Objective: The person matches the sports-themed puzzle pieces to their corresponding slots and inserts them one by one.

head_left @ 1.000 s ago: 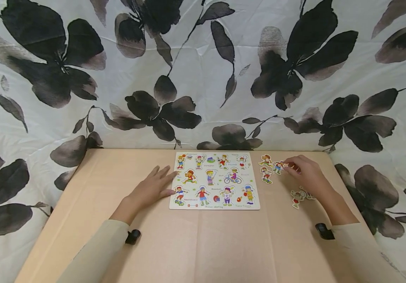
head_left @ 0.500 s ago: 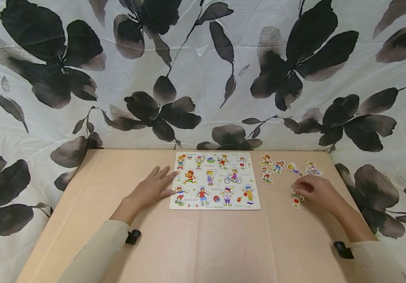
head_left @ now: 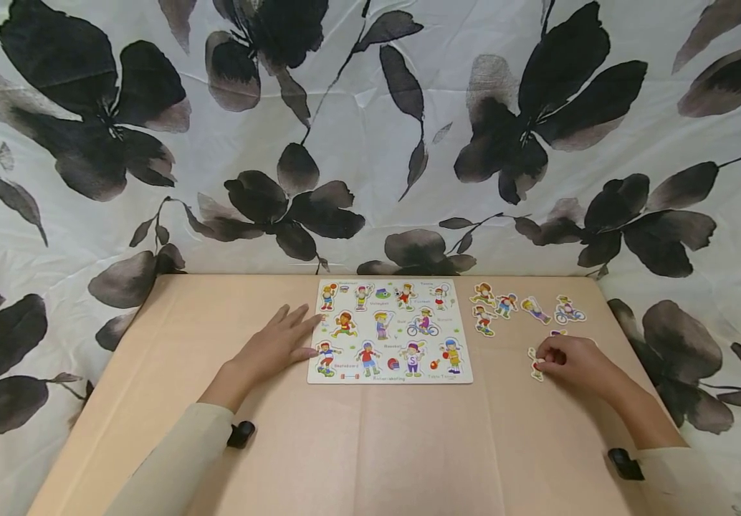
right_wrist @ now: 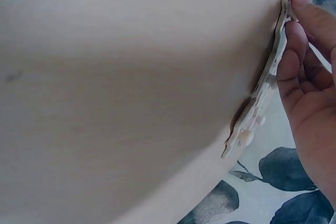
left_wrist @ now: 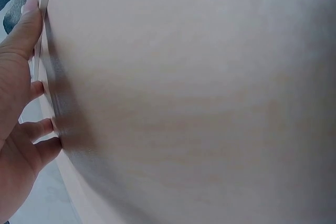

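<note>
My left hand lies with spread, fairly straight fingers against the left edge of a white puzzle board printed with cartoon children at sports. In the left wrist view the fingertips touch down by that edge. Right of the board, my right hand pinches a small child-shaped puzzle piece between thumb and forefinger, and the hand covers part of it. Another puzzle piece peeks out just behind the hand. The right wrist view shows puzzle pieces edge-on, with the thumb and forefinger at one of them.
Several loose puzzle pieces lie between the board and the right hand, among them a skateboarder piece, a slanted figure piece and a cyclist piece. The tan tabletop ends at a floral cloth behind.
My right hand left the slanted figure piece by the others, came back toward the front right and now pinches the piece nearest me. The left hand stays at the board.
</note>
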`<control>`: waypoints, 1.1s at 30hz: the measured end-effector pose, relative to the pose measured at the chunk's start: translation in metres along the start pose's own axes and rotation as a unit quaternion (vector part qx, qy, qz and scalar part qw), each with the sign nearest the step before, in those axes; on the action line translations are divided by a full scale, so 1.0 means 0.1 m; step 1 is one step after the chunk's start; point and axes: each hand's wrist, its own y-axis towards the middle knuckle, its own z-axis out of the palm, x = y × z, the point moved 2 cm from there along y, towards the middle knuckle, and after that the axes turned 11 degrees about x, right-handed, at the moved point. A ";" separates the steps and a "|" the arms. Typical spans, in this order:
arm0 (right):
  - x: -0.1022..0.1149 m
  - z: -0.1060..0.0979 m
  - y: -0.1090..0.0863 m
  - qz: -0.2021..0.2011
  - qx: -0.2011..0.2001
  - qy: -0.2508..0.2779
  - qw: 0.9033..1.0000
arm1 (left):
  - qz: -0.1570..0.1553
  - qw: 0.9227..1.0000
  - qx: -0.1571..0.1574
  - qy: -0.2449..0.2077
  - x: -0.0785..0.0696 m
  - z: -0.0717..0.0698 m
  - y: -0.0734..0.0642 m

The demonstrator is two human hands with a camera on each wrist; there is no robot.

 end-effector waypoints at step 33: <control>0.58 -0.16 0.73 -0.042 -0.058 -0.002 0.997 | 0.004 1.000 -0.008 0.000 0.02 0.03 0.00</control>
